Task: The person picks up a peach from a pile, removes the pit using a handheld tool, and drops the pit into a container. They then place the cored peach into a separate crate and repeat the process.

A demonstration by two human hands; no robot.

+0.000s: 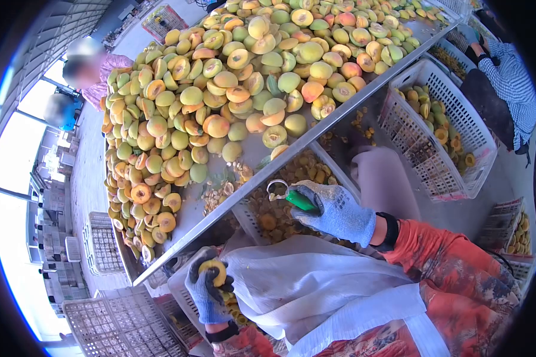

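Observation:
My right hand (pixel 336 213), in a blue-grey glove, is closed around the green handle of a pitting knife (pixel 304 202). The knife's curved metal loop points left, over the table's metal edge. Lower left, my gloved left hand (pixel 207 297) grips a yellow peach half (pixel 212 272), its cut side partly covered by the fingers. Beneath that hand, more fruit halves (pixel 239 314) lie in a crate beside my lap. A big heap of halved peaches (pixel 220 89), green-yellow with some red blush, covers the metal table in front of me.
The table's raised metal rim (pixel 315 132) runs diagonally ahead. Below it sits a container of pits and scraps (pixel 274 220). A white crate (pixel 438 134) of peach halves stands right, near a person in a checked sleeve (pixel 506 89). Crates (pixel 122 321) stand lower left; other people are beyond the table.

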